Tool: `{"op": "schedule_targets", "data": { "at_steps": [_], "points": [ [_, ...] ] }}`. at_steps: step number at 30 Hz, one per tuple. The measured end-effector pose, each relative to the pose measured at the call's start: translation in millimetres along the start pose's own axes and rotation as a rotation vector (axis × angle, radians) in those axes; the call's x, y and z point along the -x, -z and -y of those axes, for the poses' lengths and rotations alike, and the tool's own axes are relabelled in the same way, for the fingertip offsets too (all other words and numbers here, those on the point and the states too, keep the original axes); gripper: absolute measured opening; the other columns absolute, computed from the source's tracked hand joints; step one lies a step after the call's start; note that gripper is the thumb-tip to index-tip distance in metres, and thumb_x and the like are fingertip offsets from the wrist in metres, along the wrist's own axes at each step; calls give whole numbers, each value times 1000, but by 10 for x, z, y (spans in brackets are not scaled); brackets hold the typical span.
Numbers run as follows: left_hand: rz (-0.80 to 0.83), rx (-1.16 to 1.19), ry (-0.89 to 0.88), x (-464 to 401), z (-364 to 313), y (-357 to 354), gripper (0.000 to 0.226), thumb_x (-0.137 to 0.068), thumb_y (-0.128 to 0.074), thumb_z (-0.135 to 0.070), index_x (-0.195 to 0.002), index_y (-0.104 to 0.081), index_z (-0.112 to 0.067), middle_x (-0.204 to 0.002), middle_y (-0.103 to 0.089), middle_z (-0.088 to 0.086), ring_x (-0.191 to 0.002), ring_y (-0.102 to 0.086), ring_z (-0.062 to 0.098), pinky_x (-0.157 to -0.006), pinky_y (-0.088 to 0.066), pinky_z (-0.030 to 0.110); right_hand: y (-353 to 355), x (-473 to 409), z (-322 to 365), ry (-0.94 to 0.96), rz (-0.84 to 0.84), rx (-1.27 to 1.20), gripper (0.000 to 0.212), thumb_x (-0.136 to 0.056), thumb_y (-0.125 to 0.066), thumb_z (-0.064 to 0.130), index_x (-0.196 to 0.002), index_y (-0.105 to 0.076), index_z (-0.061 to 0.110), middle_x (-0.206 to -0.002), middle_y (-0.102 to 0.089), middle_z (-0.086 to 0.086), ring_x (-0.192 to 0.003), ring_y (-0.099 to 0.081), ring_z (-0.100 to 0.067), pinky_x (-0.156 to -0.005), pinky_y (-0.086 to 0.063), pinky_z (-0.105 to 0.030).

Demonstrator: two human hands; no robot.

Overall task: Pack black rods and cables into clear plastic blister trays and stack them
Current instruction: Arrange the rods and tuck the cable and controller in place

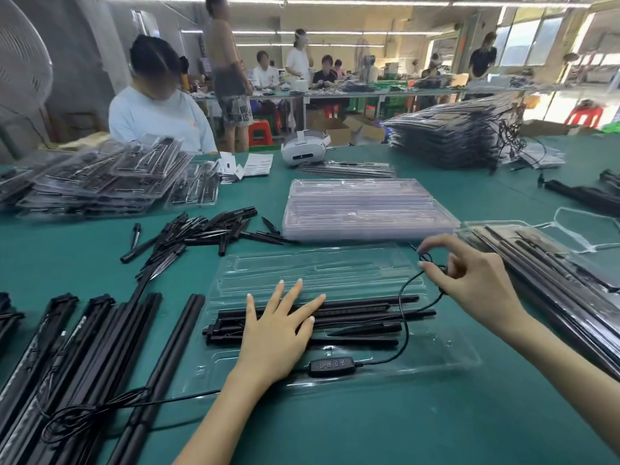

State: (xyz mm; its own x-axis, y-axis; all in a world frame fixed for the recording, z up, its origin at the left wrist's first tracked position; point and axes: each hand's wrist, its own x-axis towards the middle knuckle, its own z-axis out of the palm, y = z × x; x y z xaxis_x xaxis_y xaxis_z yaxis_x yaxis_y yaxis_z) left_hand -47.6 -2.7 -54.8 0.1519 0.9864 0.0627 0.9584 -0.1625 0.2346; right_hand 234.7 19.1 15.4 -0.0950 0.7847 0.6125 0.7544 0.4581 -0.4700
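The left hand (276, 333) is lying flat, fingers straight and spread, pressing on the black rods (362, 312) that are sitting in the open clear tray (446, 355) on the green table (369, 431). The right hand (469, 280) is hovering over the tray's right end, thumb and forefinger pinching a thin black cable (404, 317). From that pinch the cable is looping down across the rod ends and running to a small button controller (331, 365), which is resting in the tray just right of the left wrist. Just beyond both hands a stack of empty trays (365, 206) is sitting. Left of the left hand, long rods (100, 347) are lying side by side with a tangle of cable over them, and farther up a loose pile of short black pieces (208, 229) is spreading out. Right of the right hand, packed trays (550, 263) are lying stacked. Across the table a person in a pale shirt (157, 119) is sitting behind more filled trays (100, 179).
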Motion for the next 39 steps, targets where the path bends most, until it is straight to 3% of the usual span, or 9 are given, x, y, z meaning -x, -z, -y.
{"op": "schedule_targets", "data": {
  "at_steps": [4,7,15,19,23,26,30,35,39],
  "points": [
    [0,5,3,2,6,-6,43,-101,-17,-45,-139,-8,-63,-157,9,-22,-144,17,6,-115,15,52,92,43,7,26,169,61,22,-82,-68,7,-76,-73,28,-41,-30,1,-41,-28,-15,-48,-28,-30],
    [-7,9,2,-1,2,-8,43,-101,-18,-45,-140,-10,-63,-157,8,-21,-145,16,7,-115,15,52,219,115,-26,11,329,24,23,-87,-62,5,-78,-71,24,-39,-51,0,-38,-50,-19,-51,-41,-30],
    [-10,-9,4,-1,3,-16,43,-101,-17,-45,-140,-9,-62,-157,8,-21,-145,16,7,-115,13,53,514,166,-297,17,670,181,36,-84,-64,8,-115,-62,25,-72,-71,16,-69,-66,-3,-74,-51,-28],
    [-12,8,0,10,9,-13,43,-101,-17,-45,-140,-9,-63,-157,10,-22,-145,17,6,-115,15,52,540,156,-374,172,459,496,30,-78,-75,41,-103,-69,25,-70,-70,18,-65,-68,-14,-62,-52,-33],
    [-6,22,1,9,13,0,44,-101,-17,-46,-135,1,-67,-157,11,-21,-144,18,6,-114,15,51,447,113,-378,275,214,501,10,-74,-81,16,-77,-72,15,-53,-65,0,-46,-62,-23,-44,-47,-33],
    [-64,99,-99,18,-14,39,58,-103,-26,-33,-126,8,-74,-156,10,-23,-143,17,2,-114,12,52,372,107,-374,245,216,571,10,-74,-81,21,-72,-72,17,-52,-64,0,-47,-63,-24,-44,-41,-28],
    [-33,157,-399,-8,-69,60,91,-84,-37,15,-125,-35,-66,-151,-6,-31,-141,14,-8,-119,6,47,366,51,-381,285,186,586,13,-62,-89,26,-65,-76,23,-56,-57,2,-53,-61,-24,-45,-44,-29],
    [-1,155,-362,-33,-60,24,84,-84,-34,14,-123,-47,-60,-150,-25,-26,-142,4,-7,-119,8,40,409,18,-444,285,293,523,14,-68,-83,30,-66,-73,20,-87,-59,-3,-83,-57,-28,-74,-47,-43],
    [15,197,-352,-17,-77,44,74,-90,-33,6,-122,-50,-58,-147,-28,-29,-138,-9,-12,-118,11,36,461,46,-479,-9,479,238,11,-78,-77,30,-71,-72,23,-63,-64,14,-60,-57,-4,-61,-44,-20]
  ]
}}
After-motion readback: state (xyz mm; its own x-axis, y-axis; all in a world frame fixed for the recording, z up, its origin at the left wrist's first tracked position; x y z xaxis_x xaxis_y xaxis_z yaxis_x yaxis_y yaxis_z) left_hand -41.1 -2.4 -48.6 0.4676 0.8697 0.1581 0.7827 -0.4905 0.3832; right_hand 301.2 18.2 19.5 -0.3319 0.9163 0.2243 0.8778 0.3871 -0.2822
